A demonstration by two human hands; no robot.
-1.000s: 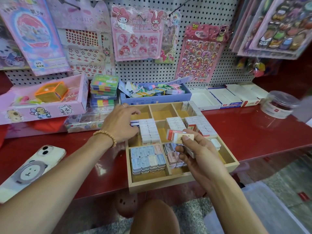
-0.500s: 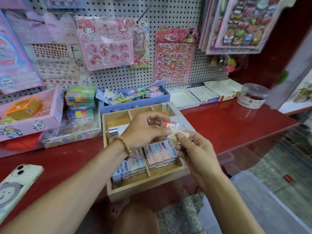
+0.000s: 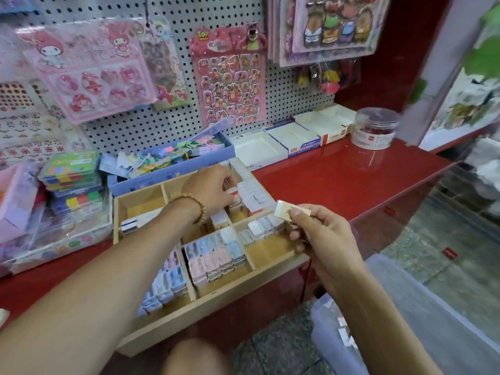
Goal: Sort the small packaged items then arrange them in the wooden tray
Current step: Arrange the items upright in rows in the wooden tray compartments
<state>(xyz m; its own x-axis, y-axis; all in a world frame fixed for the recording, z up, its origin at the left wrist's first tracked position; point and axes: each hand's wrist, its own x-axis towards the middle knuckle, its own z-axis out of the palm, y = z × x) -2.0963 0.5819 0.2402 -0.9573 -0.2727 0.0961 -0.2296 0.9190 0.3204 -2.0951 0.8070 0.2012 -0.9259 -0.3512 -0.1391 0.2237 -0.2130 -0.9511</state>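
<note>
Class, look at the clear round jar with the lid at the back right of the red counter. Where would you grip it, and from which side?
Grip the clear jar round its side wall, just under the lid, coming from the front. It stands upright, and the red counter before it is bare; boxes crowd its left.

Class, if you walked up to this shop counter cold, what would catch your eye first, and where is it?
Probably the wooden tray at the front edge of the red counter, its compartments packed with small pastel packets. Next, the two hands over it: the left hand reaches into a back compartment, while the right hand pinches a pale packet. Behind, the pink bear sticker sheet hangs on the pegboard.
</note>
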